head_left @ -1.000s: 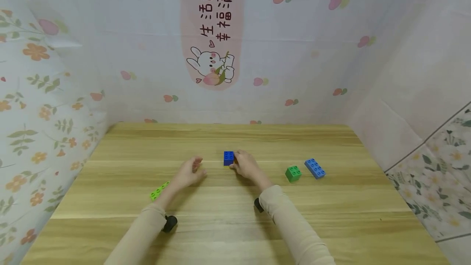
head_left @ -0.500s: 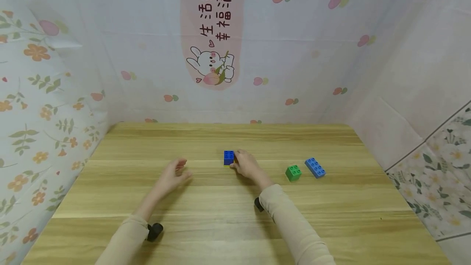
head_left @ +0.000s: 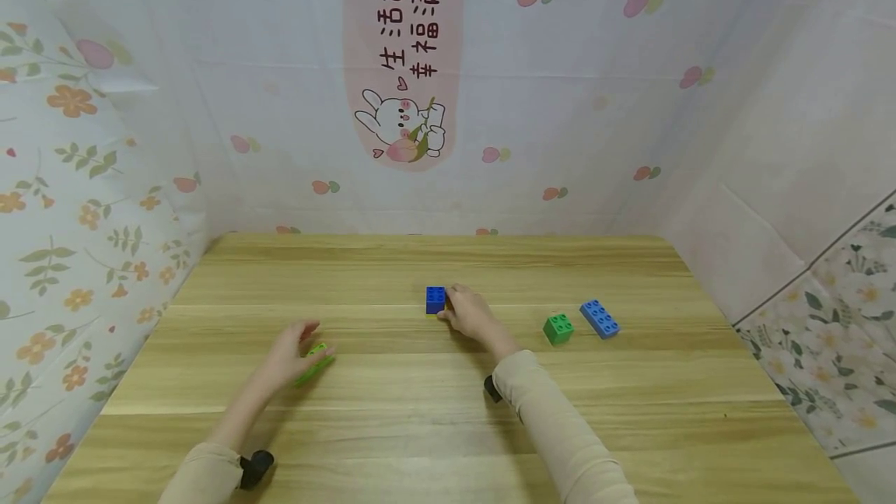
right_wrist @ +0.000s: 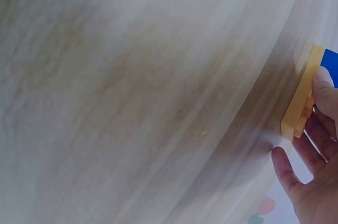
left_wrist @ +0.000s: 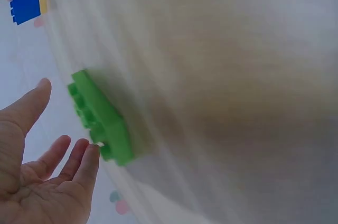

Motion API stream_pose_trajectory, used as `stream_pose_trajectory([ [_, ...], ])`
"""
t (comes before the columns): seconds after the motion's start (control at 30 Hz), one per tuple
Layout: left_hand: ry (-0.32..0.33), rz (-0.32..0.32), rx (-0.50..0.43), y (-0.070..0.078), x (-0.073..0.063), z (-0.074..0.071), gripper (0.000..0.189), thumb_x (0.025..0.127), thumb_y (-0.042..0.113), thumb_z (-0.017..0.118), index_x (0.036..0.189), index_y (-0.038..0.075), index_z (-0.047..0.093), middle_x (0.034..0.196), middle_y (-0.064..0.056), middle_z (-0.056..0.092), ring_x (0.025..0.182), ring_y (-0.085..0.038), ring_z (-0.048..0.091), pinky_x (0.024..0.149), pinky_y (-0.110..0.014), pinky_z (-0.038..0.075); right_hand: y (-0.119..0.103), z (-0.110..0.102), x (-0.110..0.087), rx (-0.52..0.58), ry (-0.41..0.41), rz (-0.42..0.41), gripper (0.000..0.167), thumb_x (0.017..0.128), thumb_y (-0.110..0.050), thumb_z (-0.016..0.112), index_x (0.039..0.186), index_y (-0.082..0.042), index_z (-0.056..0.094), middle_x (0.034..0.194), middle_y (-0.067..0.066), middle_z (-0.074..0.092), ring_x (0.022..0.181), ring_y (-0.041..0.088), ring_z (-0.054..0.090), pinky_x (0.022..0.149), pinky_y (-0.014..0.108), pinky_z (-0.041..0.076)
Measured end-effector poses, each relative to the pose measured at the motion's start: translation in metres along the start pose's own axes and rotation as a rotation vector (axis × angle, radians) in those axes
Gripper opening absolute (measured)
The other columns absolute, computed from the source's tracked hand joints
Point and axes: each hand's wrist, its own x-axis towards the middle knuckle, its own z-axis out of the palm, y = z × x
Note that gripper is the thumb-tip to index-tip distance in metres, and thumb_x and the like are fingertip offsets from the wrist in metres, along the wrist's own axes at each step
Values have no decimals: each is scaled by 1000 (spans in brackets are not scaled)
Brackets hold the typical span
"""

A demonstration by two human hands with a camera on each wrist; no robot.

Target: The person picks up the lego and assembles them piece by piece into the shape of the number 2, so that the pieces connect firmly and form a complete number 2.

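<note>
My left hand hovers over a long light green building brick, thumb and fingers spread apart. In the left wrist view, a fingertip overlaps the end studs of that green brick, which lies stud side away from the table camera side. At mid-table my right hand holds a yellow brick with a dark blue brick stacked on its left part. The thumb presses on the yellow brick near the blue one; the fingers curl behind, partly hidden.
To the right of the right forearm lie a green square brick and a lighter blue long brick on the wooden table. Patterned cloth hangs behind and at both sides. Each wrist wears a black camera.
My left hand has moved left and toward the body, first passing over the light green brick and now hovering with fingers spread around it. The right hand stays at the stacked bricks.
</note>
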Motion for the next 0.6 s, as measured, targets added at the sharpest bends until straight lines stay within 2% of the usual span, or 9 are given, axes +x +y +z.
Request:
stream_pose_trajectory([
  [0.27, 32, -30, 8, -10, -19, 2, 60, 78, 18, 72, 119, -17, 44, 112, -32, 51, 104, -43, 53, 89, -52, 46, 1, -1, 0, 17, 6, 10, 52, 88, -28, 59, 125, 6, 48, 122, 19, 56, 115, 33, 52, 98, 42, 44],
  [0.4, 13, -65, 15, -10, -25, 1, 63, 78, 21, 72, 121, -15, 43, 114, -31, 51, 102, -39, 54, 87, -49, 48, 1, -1, -1, 21, 4, 6, 51, 88, -28, 59, 125, 6, 49, 121, 19, 56, 114, 33, 53, 97, 42, 45],
  [0.6, 0, -91, 28, -10, -29, 2, 62, 77, 16, 72, 122, -14, 43, 115, -31, 49, 103, -39, 53, 86, -48, 48, 1, -1, -2, 15, -6, 4, 51, 88, -29, 59, 124, 6, 49, 120, 19, 56, 113, 32, 53, 96, 42, 46],
])
